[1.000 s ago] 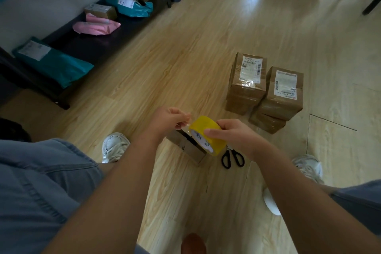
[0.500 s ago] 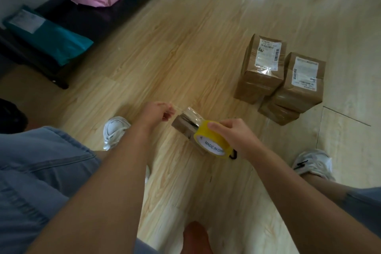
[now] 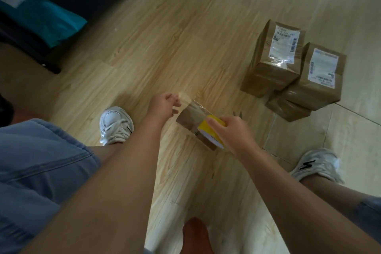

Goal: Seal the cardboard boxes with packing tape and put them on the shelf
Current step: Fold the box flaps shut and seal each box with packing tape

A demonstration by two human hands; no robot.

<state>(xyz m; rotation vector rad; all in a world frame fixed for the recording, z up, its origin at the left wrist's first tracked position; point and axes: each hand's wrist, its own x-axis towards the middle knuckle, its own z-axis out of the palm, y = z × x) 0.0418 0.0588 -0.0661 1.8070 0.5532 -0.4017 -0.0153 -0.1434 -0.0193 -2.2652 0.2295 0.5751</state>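
Both arms stretched down and forward; left hand (image 3: 165, 106) pinched the tape end (image 3: 184, 97), right hand (image 3: 234, 133) gripped the yellow tape roll (image 3: 207, 131), fingers curled over it.

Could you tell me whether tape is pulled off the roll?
Pulled out: a clear strip runs from the roll to the left hand.

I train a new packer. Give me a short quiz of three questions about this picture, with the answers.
1. Fill in: the round roll of packing tape is ____ in colour.
2. Which hand grips that roll? A. left B. right hand
3. True or false: the left hand pinches the clear tape strip above the small brown cardboard box.
Key: 1 yellow; 2 B; 3 true.
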